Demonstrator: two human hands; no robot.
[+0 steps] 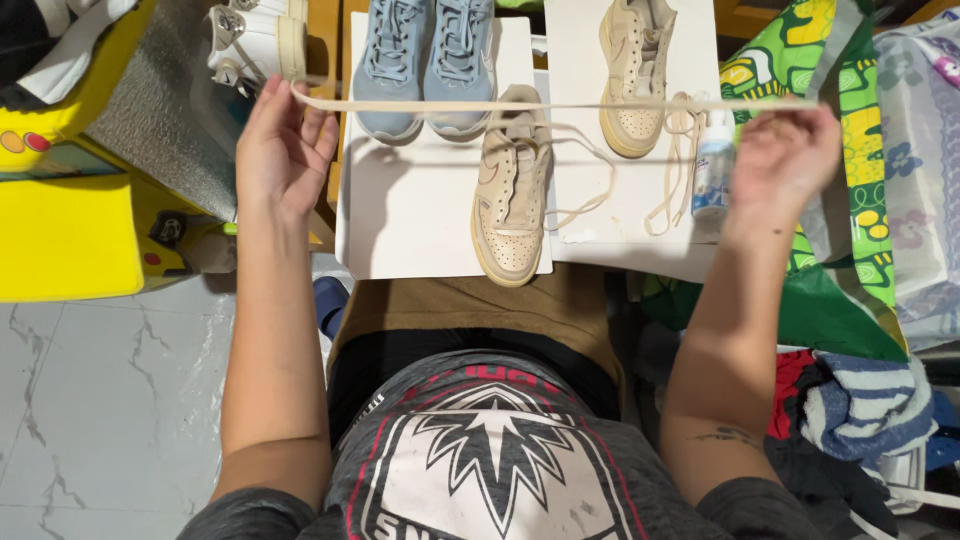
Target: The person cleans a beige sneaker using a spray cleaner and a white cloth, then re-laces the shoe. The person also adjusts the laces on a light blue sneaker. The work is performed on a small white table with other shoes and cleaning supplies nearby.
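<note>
On the white board laid across the person's lap, three groups of shoes are sitting: a pale blue pair at the far edge, a cream sneaker nearer the body with loose lace ends trailing to its right, and a second cream sneaker on the adjoining board with its lace spilling down beside a small clear spray bottle. A yellow cabinet is standing to the left and a green patterned bag to the right.

Judging by this, one flat cream lace is already out of a shoe and is being held taut in the air above the boards, running nearly level from hand to hand; both cream sneakers are looking only partly laced, so lacing appears unfinished.

Both forearms are reaching forward and up, elbows by the torso. The left hand is showing its palm, thumb and forefinger pinching one lace end, other fingers loosely curled. The right hand is pinching the other end, fingers bunched together.
</note>
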